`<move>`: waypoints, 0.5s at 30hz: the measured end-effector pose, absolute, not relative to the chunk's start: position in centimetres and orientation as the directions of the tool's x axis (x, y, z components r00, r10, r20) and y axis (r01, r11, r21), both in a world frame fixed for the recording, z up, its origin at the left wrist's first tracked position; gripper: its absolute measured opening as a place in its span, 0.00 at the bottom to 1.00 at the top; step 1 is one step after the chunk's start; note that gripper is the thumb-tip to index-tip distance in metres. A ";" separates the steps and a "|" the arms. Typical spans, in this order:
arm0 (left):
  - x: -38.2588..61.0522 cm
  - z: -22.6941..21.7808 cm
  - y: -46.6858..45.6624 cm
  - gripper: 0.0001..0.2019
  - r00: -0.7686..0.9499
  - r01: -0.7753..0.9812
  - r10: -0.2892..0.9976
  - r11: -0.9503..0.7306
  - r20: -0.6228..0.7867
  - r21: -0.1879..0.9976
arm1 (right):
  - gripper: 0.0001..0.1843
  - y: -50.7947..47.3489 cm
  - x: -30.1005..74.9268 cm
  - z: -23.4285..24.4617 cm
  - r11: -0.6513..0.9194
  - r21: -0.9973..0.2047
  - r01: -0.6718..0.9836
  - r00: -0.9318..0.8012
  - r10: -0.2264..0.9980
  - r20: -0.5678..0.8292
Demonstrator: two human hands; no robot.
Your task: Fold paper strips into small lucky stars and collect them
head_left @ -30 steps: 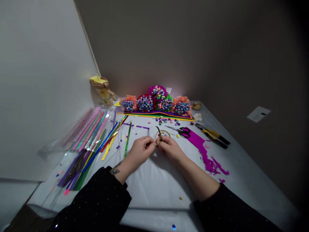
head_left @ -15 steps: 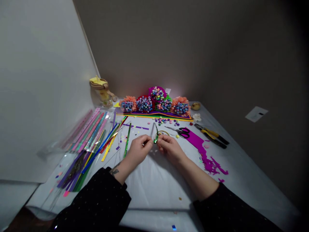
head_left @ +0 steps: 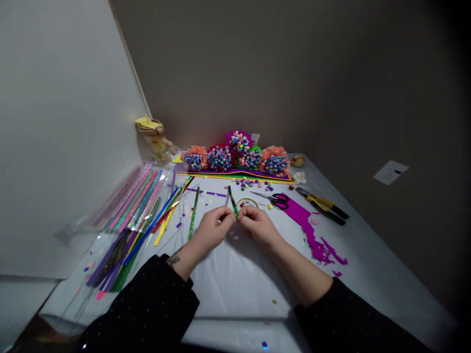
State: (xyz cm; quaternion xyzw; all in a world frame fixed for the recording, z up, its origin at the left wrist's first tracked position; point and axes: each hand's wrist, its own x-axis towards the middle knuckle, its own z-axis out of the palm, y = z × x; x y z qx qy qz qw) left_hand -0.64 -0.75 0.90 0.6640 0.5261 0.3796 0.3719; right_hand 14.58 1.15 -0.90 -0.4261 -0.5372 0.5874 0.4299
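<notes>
Both hands are up close together, fingertips meeting, wrists apart. Green foil strip stands in the gap between them, its foot at the fingertips and its top tilted away from the person and slightly toward the left hand. Long axis runs roughly fore-aft, not flat on the sheet. Right hand is pinching the foot with thumb and fingers and looks marginally nearer the strip. Left fingertips press in from the other side; can't tell if they hold the strip too or something smaller, since the contact is hidden.

Just past the right fingers: a gold ring lying flat, small shiny bits inside. Beyond the right hand: scissors with magenta handles, magenta paper, yellow-handled pliers. Left of the left hand: loose foil strips. Far ahead of both hands: paper-star bunches.
</notes>
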 end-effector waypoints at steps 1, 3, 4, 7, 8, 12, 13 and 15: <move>-0.6 0.9 -0.7 0.08 0.155 0.404 0.983 -0.153 0.098 0.902 | 0.08 1.1 14.6 -0.8 -0.026 -0.999 -0.027 -0.275 0.961 -0.018; -0.7 1.0 -0.6 0.07 0.144 0.377 0.986 -0.129 0.079 0.917 | 0.08 1.1 14.6 -0.8 -0.008 -1.000 -0.011 -0.297 0.955 -0.004; -0.8 1.0 -0.5 0.06 0.135 0.361 0.988 -0.119 0.074 0.925 | 0.08 1.0 14.6 -0.8 -0.017 -1.000 -0.020 -0.303 0.953 -0.010; -1.0 0.9 -0.4 0.06 0.094 0.307 0.993 -0.094 0.069 0.947 | 0.09 1.0 14.7 -1.0 -0.073 -0.994 -0.076 -0.312 0.949 -0.046; -1.0 0.9 -0.3 0.06 0.083 0.295 0.994 -0.089 0.067 0.951 | 0.09 1.0 14.7 -1.1 -0.079 -0.993 -0.085 -0.317 0.947 -0.048; -1.0 0.8 -0.3 0.07 0.084 0.284 0.995 -0.072 0.050 0.956 | 0.10 1.1 14.6 -1.1 -0.045 -0.997 -0.065 -0.317 0.948 -0.023; -1.0 0.8 -0.4 0.07 0.087 0.282 0.995 -0.069 0.046 0.957 | 0.10 1.1 14.6 -1.1 -0.040 -0.998 -0.058 -0.313 0.950 -0.020; -0.9 0.8 -0.4 0.07 0.095 0.263 0.995 -0.061 0.037 0.963 | 0.09 1.1 14.6 -1.1 -0.033 -0.998 -0.051 -0.298 0.954 -0.016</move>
